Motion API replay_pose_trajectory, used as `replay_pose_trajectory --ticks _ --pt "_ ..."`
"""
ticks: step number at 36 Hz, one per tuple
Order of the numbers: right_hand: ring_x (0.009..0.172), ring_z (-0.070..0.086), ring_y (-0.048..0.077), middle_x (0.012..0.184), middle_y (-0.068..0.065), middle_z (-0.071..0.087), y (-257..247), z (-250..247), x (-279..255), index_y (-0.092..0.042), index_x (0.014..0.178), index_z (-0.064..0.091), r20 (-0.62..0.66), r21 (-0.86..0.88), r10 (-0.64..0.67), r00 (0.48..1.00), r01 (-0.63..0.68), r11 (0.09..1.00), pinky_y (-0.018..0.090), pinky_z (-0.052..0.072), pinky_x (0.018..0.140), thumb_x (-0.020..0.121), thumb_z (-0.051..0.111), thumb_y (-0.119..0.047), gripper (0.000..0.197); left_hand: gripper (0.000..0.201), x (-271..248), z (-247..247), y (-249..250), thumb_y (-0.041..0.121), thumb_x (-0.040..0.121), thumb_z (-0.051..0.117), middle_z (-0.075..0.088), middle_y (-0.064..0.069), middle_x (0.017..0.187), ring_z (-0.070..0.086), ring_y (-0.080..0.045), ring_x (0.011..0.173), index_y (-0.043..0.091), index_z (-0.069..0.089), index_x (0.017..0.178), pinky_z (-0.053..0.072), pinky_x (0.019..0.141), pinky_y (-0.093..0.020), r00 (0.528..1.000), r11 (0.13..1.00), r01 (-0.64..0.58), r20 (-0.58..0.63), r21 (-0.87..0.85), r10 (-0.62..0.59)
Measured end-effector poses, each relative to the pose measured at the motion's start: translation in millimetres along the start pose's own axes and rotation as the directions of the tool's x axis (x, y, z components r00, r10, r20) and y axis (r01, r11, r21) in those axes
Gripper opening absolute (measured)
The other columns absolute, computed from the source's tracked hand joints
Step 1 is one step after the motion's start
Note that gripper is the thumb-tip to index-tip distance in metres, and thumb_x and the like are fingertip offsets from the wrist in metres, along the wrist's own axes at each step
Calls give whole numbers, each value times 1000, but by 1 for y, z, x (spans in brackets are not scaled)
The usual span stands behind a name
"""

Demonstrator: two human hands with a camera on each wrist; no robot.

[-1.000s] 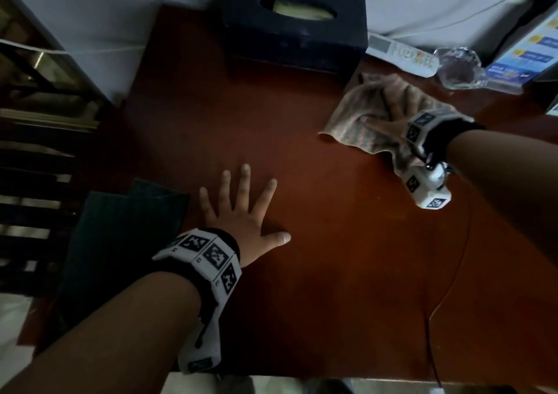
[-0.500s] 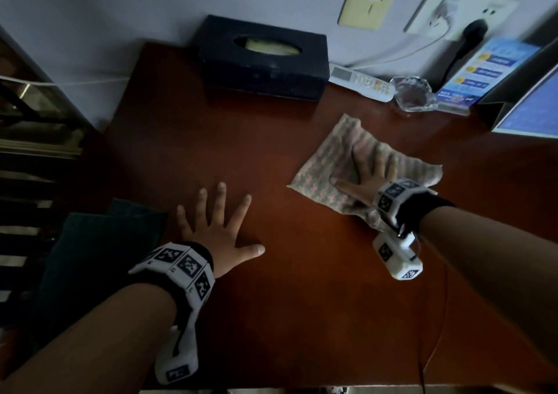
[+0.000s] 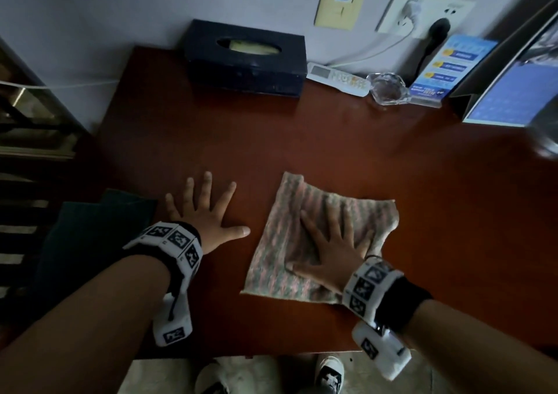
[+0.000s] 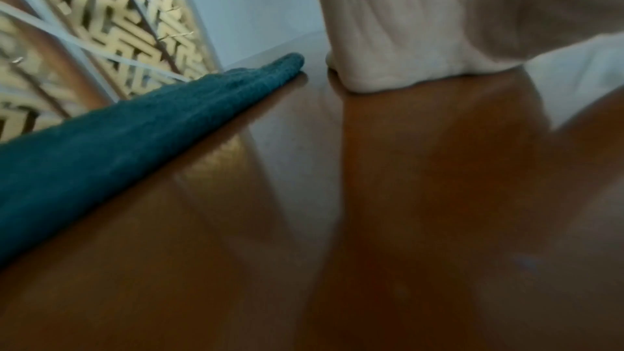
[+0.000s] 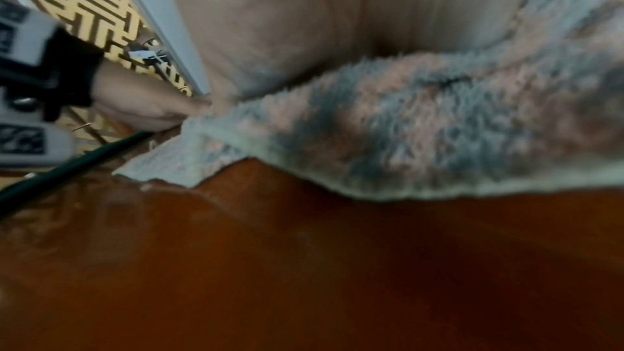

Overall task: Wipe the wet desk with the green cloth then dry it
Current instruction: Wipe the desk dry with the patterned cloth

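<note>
Head view dim and underexposed, my forearms near-silhouettes, wide-angle bend at edges, wrist views brighter but soft, pale window glare streaking the glossy red-brown wooden desk (image 4: 236,196), close-ups blurred.

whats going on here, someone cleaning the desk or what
A person is wiping a reddish-brown desk. Their right hand presses flat, fingers spread, on a fuzzy pink-and-green cloth lying near the front edge. The left hand rests open on the bare wood beside it. A dark green cloth lies untouched at the desk's left edge. A tissue box, remote and glass ashtray sit along the back wall.
</note>
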State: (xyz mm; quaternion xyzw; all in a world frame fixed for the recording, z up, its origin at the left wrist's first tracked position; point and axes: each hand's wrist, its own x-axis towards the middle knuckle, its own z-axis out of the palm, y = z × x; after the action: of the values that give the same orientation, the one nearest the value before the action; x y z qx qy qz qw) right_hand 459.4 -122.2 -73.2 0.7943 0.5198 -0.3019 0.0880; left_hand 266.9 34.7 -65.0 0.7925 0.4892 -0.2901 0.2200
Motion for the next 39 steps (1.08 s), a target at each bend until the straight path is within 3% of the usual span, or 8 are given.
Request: replay_pose_trajectory --ticks 10,13,15,18,22,27,32,39 --pt "129 -47 26 141 -8 -47 -19 42 -53 -64 124 -32 -32 -88 -161 986 158 983 72 -26 94 68 42 -85 94 82 -23 -2 35 62 91 35 -31 -7 153 -24 -32 141 39 -24 143 -6 108 -67 983 997 78 -165 -16 -80" --pt "128 -45 20 142 -11 -44 -29 47 -60 -61 137 -11 -13 -20 -199 980 198 980 70 -16 100 71 53 -76 93 75 -34 1 50 53 96 32 -30 -7 153 -23 -30 142 37 -23 144 -6 109 -64 973 999 8 -232 -39 -17" --pt "133 -35 18 152 -12 -25 -43 55 -60 -52 141 16 -58 -9 -246 968 246 969 72 -8 102 73 55 -69 80 71 -37 2 56 51 97 30 -27 -5 154 -22 -28 142 38 -20 145 -6 110 -62 974 997 -16 -227 -76 -2" --pt "142 11 29 154 1 28 -59 62 -63 -47 130 43 -112 -37 -260 959 257 966 72 12 101 64 41 -76 72 67 -39 4 61 51 98 30 -21 -2 157 -19 -26 144 38 -14 147 -3 112 -59 975 993 -8 -220 -119 -19" --pt "143 15 31 157 2 21 -45 69 -68 -48 143 26 -115 -191 -363 925 338 921 69 10 98 75 32 -80 75 65 -39 12 67 53 97 26 -19 0 157 -17 -24 144 39 -13 147 -2 113 -58 984 992 -1 -175 -123 -21" --pt "146 11 28 160 0 11 -1 75 -78 -50 147 11 -105 -273 -454 885 413 869 68 10 98 68 57 -70 93 64 -34 21 74 57 96 23 -19 1 157 -16 -25 144 40 -11 147 -2 113 -60 989 995 20 -144 -99 -34" --pt "143 23 28 158 -1 16 46 65 -85 -51 145 18 -90 -239 -354 931 325 915 70 14 99 59 56 -75 97 66 -28 24 89 59 95 24 -24 -1 156 -19 -28 143 42 -13 146 -3 113 -60 990 992 52 -121 -114 -66" --pt "145 5 26 160 -6 5 92 52 -90 -54 144 12 -60 -144 -182 981 172 974 64 -1 104 60 39 -89 95 77 -18 18 100 71 88 25 -35 -1 151 -26 -30 141 45 -22 142 -7 111 -62 997 999 -28 -76 -15 27"
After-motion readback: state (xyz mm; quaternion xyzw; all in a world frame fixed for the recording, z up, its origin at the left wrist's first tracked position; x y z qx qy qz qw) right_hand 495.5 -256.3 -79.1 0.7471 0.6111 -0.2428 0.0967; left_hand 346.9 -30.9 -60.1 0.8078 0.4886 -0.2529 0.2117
